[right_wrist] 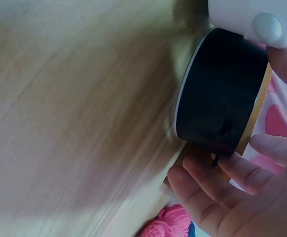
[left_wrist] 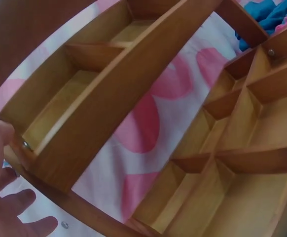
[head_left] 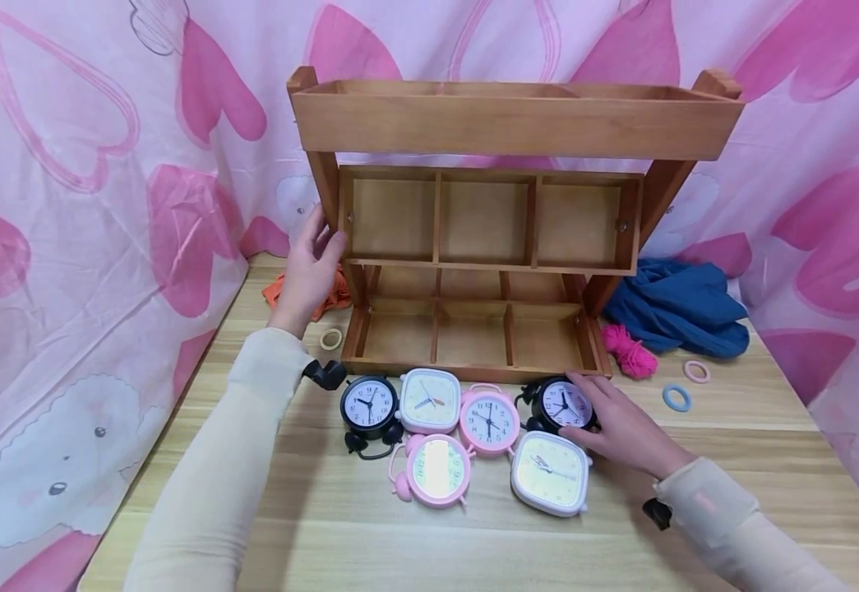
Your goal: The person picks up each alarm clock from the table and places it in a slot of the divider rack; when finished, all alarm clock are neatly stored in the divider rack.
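Observation:
A brown wooden tiered rack (head_left: 518,127) with divided trays stands on the table. My left hand (head_left: 311,265) is at its left post, fingers loosely spread; in the left wrist view the thumb (left_wrist: 4,132) lies by the end of a tray. My right hand (head_left: 625,427) holds a black twin-bell alarm clock (head_left: 564,404), thumb on the near side and fingers on the far side. Touching it is a white square alarm clock (head_left: 550,475). Leftward sit a pink round clock (head_left: 490,423), another pink clock (head_left: 439,470), a pale pink square clock (head_left: 430,400) and a second black clock (head_left: 368,404).
Right of the rack lie a blue cloth (head_left: 684,312), pink yarn (head_left: 630,352), a pink ring (head_left: 686,366) and a blue ring (head_left: 666,401). An orange cloth (head_left: 336,296) and a yellowish ring (head_left: 325,344) lie at left. A heart-printed curtain (head_left: 89,99) hangs behind.

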The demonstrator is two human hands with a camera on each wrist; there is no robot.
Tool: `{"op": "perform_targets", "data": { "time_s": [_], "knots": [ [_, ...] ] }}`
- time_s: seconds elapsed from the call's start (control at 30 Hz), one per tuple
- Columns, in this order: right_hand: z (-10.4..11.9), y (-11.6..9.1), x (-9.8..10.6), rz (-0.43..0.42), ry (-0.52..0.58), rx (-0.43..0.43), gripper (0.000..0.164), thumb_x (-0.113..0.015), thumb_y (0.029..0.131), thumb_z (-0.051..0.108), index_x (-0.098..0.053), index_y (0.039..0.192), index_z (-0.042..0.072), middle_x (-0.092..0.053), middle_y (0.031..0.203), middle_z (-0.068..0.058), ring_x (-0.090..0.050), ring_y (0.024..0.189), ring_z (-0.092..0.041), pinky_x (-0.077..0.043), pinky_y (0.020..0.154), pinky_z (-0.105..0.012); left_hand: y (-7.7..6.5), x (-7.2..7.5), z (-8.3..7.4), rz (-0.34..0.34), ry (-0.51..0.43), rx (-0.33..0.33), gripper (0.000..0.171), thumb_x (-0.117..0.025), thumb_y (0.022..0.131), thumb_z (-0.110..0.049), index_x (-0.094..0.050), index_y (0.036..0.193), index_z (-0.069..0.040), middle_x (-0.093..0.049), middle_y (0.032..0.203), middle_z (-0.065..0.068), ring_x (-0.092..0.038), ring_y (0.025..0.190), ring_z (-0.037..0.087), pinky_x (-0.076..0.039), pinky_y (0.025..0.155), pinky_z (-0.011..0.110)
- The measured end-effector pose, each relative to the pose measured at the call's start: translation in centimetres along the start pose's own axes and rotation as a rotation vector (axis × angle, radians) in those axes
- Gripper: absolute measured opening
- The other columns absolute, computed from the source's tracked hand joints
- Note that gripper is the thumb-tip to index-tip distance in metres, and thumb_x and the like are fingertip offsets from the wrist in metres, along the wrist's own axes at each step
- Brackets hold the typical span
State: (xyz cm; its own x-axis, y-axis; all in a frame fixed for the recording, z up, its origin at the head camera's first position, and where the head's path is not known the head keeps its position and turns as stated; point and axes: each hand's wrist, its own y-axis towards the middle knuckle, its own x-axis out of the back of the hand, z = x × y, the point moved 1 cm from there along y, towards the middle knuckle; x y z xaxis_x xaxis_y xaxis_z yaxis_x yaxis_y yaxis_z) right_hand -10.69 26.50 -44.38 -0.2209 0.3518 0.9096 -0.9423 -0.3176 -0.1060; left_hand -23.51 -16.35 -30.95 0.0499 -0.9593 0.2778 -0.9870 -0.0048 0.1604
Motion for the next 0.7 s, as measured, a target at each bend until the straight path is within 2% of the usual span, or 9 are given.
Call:
{"op": "perform_targets", "data": {
  "time_s": [0.13,0.23,0.5,0.7],
  "knots": [
    [0.0,0.0,0.0,-0.007,0.013,0.011,0.095,-0.075,0.082,0.052,-0.032,0.152,0.004,-0.043,0.144,-0.025,-0.050,0.126,-0.042,-0.045,0.100,-0.062,0.3,0.2,1.2,-0.011,0.065,0.035,0.059,-0.046,0.104,-0.024,-0.021,0.157,-0.035,-0.024,0.164,-0.005,-0.035,0.146,0.026,-0.034,0.118,0.044],
    [-0.1,0.0,0.0,-0.005,0.028,-0.004,0.096,-0.076,0.081,0.051,-0.031,0.153,0.005,-0.043,0.144,-0.025,-0.051,0.125,-0.042,-0.046,0.099,-0.062,0.7,0.3,2.2,-0.013,0.094,0.038,0.058,-0.047,0.104,-0.030,-0.022,0.155,-0.042,-0.024,0.163,-0.010,-0.038,0.144,0.025,-0.036,0.117,0.045],
    [-0.6,-0.1,-0.1,-0.004,0.062,-0.055,0.101,-0.078,0.078,0.054,-0.029,0.154,0.009,-0.041,0.149,-0.023,-0.045,0.131,-0.044,-0.043,0.101,-0.066,1.1,0.4,3.0,-0.013,0.114,-0.012,0.058,-0.047,0.104,-0.032,-0.022,0.156,-0.039,-0.025,0.163,-0.008,-0.041,0.142,0.026,-0.038,0.115,0.042],
    [-1.1,-0.6,0.4,-0.074,0.052,-0.035,0.096,-0.079,0.078,0.052,-0.036,0.151,0.006,-0.043,0.148,-0.024,-0.043,0.131,-0.046,-0.041,0.101,-0.067,1.0,0.5,3.0,-0.015,0.131,-0.022,0.059,-0.047,0.104,-0.031,-0.021,0.156,-0.038,-0.025,0.163,-0.008,-0.041,0.142,0.027,-0.037,0.115,0.043]
  ]
}}
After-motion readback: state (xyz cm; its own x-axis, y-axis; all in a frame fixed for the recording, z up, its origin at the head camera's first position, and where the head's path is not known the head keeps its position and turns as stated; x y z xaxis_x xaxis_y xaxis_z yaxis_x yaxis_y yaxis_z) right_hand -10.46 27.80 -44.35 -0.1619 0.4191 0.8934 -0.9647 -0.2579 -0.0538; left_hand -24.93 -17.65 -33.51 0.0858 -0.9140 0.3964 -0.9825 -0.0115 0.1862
